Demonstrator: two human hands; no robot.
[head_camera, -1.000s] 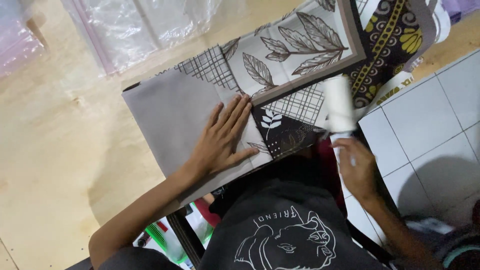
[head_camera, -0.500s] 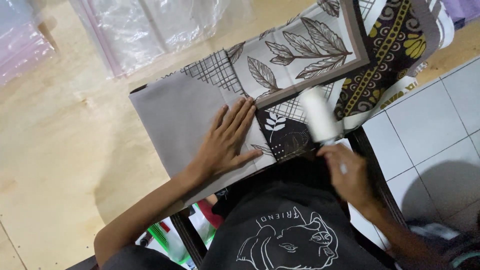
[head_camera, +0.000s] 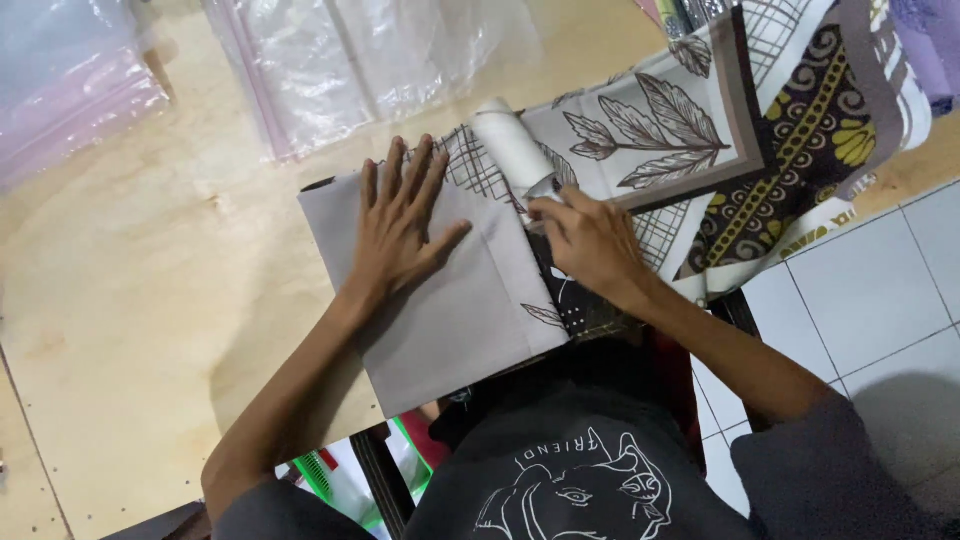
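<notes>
Left hand (head_camera: 400, 225) lay flat, fingers spread, on folded grey cloth (head_camera: 450, 300) — right hand (head_camera: 590, 245) gripped white roller (head_camera: 510, 145) at cloth's far edge; rolling barely begun.

Pale plywood table (head_camera: 130, 330) under folded grey patterned fabric (head_camera: 450, 310), leaf-print cloths (head_camera: 690, 130), clear plastic bags (head_camera: 370, 50).

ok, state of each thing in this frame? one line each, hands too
left hand: flat, fingers spread, pressing on the grey folded cloth
grey folded cloth: folded, lying flat on the wooden table
right hand: gripping the white roller
white roller: lying on the leaf-print cloth
leaf-print cloth: spread out, partly overhanging the table edge
clear plastic bags: lying flat, crinkled
</notes>
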